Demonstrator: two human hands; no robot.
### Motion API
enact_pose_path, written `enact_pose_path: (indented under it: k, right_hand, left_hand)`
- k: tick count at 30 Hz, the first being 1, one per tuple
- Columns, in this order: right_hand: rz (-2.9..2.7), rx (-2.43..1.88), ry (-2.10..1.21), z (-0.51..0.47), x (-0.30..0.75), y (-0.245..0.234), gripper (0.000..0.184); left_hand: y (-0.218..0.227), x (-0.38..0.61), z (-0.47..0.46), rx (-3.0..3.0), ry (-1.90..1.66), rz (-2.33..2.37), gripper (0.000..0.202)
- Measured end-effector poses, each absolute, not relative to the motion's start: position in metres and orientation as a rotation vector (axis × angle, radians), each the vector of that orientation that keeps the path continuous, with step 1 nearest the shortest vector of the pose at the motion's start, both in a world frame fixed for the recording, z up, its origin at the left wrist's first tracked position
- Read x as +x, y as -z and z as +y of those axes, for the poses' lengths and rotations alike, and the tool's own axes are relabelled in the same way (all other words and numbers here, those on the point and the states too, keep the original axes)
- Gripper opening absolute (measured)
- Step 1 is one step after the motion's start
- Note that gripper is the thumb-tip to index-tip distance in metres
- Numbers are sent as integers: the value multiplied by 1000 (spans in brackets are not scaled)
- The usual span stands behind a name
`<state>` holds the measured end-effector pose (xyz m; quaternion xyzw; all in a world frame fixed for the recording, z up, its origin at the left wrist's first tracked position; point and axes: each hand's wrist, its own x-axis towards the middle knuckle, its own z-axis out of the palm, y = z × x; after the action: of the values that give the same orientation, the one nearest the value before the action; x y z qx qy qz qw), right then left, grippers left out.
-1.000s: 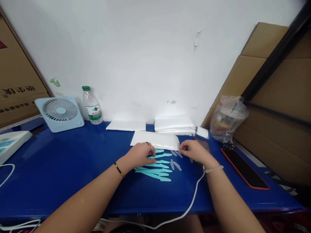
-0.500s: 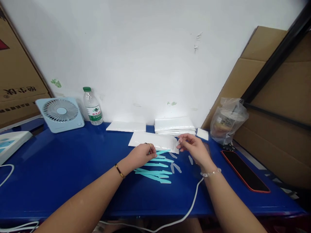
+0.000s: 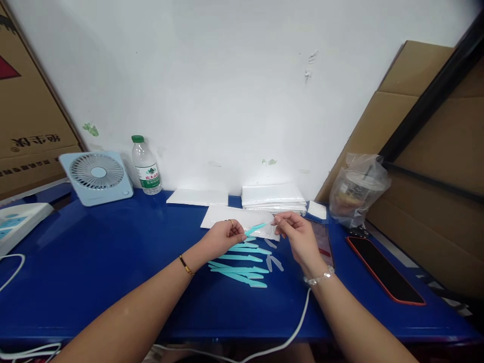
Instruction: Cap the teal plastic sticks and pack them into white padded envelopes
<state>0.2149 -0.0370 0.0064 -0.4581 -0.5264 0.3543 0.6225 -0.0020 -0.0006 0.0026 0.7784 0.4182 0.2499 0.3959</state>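
My left hand (image 3: 230, 235) is closed in a pinch on the handle of a turquoise eyebrow razor (image 3: 256, 229), tilted up to the right. At its blade end, my right hand (image 3: 300, 241) pinches a small translucent blade cap (image 3: 271, 221); whether the cap touches the blade is too small to tell. Below my left hand several turquoise eyebrow razors (image 3: 244, 258) lie roughly side by side on the blue table (image 3: 151, 242). Several loose clear caps (image 3: 277, 263) lie to the right of their blade ends. A white padded envelope (image 3: 223, 216) lies flat behind my hands.
Further back are a stack of white envelopes (image 3: 273, 195) and another envelope (image 3: 196, 196). A blue fan (image 3: 99, 174) and a water bottle (image 3: 148, 169) stand left. Right are a phone (image 3: 383, 269), a bagged drink cup (image 3: 355, 194) and a white cable (image 3: 298, 327).
My right hand has moved left with the cap to the blade end of the held razor. My left hand has lifted that razor slightly and tilted it more. The view has shifted a little.
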Motion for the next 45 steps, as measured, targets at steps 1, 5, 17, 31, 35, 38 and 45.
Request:
enact_pose_path:
  k: [1, 5, 17, 31, 35, 38, 45]
  right_hand:
    - [-1233, -1062, -828, -37, 213, -6, 23]
    - [-1425, -1163, -887, -39, 210, -7, 29]
    - [-2124, -1726, -335, -34, 235, 5, 7]
    - [-1411, -1174, -1156, -37, 239, -10, 35]
    - [-1520, -1187, -1135, -35, 243, -10, 35]
    - [-1716, -1281, -942, -35, 248, -11, 27]
    - [-1864, -1329, -1002, -36, 243, -9, 30]
  left_hand:
    - [-3, -2, -1, 1971, -633, 1057, 29]
    - [-3, -2, -1, 1995, -596, 1042, 30]
    - [-10, -7, -8, 2543, -358, 1060, 25]
    - [-16, -7, -9, 2333, -416, 1129, 20]
    - [-19, -8, -8, 2318, -421, 1146, 20]
    - [-18, -8, -8, 2360, -435, 1172, 18]
    - [-17, -8, -8, 2436, -441, 1190, 19]
